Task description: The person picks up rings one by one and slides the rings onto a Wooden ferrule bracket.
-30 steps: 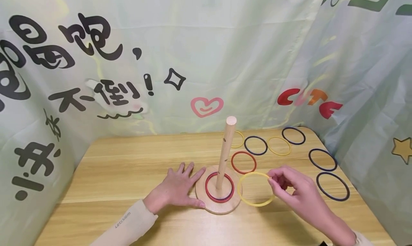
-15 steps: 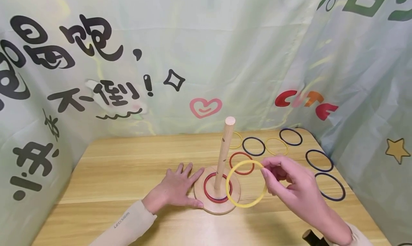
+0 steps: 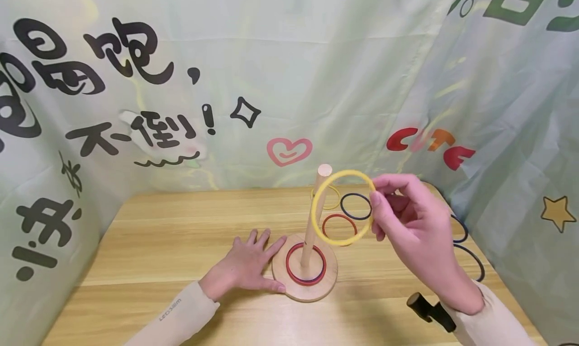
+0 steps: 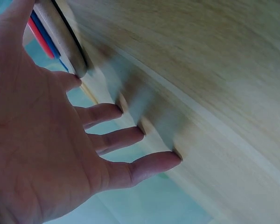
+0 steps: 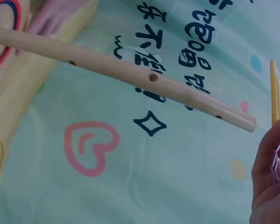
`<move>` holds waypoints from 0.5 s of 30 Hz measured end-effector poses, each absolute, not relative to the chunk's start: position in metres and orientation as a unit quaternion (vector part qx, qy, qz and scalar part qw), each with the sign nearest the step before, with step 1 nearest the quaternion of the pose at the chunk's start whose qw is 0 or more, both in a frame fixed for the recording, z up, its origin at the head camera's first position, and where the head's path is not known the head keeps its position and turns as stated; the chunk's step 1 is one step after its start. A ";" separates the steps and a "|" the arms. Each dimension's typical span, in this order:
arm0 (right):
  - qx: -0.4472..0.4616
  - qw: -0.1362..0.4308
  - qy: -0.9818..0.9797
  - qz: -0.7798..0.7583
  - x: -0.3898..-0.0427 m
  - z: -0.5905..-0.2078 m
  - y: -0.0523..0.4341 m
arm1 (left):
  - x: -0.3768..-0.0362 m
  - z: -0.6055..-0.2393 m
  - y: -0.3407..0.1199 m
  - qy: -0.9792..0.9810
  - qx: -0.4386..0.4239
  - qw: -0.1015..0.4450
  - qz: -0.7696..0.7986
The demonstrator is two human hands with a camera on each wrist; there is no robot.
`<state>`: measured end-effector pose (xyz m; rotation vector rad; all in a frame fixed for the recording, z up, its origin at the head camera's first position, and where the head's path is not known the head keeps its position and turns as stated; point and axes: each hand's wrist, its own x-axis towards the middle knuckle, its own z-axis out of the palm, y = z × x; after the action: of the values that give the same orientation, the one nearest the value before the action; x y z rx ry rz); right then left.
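Observation:
My right hand pinches a yellow ring between thumb and fingers, holding it raised and tilted up. In the head view the ring overlaps the upper part of a wooden post. The right wrist view shows the yellow ring edge-on, just past the tip of the post, not around it. With fingers spread, my left hand rests at the left edge of the round wooden base. Around the foot of the post lie a red ring and a blue ring.
On the wooden table, right of and behind the base, lie a red ring, a yellow ring and several blue rings, one near the right edge. My right hand covers some. A printed curtain surrounds the table.
My right hand has lifted the yellow ring from low beside the base, up and left to near the post's top, tipping it more upright. The left hand has stayed at the base.

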<state>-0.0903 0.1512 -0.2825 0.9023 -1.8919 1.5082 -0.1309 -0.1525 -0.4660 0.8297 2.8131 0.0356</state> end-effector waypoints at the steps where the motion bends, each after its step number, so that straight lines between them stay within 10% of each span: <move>1: 0.327 0.272 -0.701 0.573 -0.091 -0.280 0.150 | -0.131 -0.466 -0.153 0.954 0.282 0.103 0.011; 15: 0.219 0.201 -0.733 0.611 -0.117 -0.274 0.136 | -0.131 -0.467 -0.153 0.953 0.285 0.101 0.009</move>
<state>-0.1169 0.1364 -0.2739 0.6114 -2.0485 1.7077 -0.1315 -0.1529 -0.4671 0.8435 2.8159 0.0277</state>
